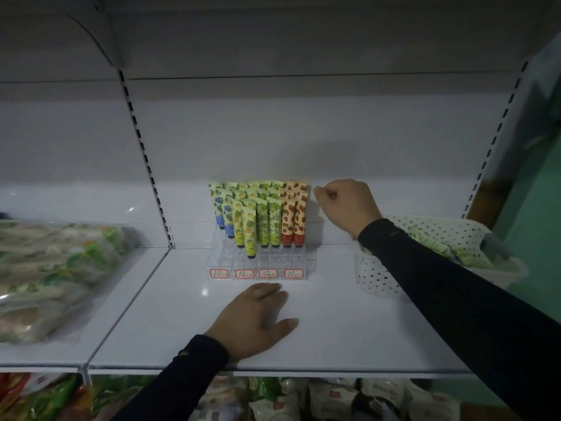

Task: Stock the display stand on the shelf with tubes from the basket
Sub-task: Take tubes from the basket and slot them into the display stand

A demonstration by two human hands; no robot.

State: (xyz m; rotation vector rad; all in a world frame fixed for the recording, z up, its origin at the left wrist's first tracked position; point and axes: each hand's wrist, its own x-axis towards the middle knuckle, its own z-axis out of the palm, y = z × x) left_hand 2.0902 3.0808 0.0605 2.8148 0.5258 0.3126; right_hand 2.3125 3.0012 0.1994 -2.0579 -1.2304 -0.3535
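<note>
A clear tiered display stand [218, 264] sits mid-shelf, filled with upright tubes: blue [220, 212], yellow [243, 226], green [268, 223] and red strawberry ones [293, 221]. My right hand [346, 205] hovers just right of the red tubes' tops, fingers curled, nothing visible in them. My left hand [258, 317] lies flat and open on the shelf in front of the stand. The white perforated basket [379, 278] stands at the right behind my right forearm, with pale green tubes [467, 253] inside.
The white shelf board [349, 329] has a divider upright [145, 165] at the left. Bagged goods [51, 271] lie on the neighbouring shelf section. More packets [303, 399] fill the shelf below. Four red-framed labels [256, 273] line the stand's front.
</note>
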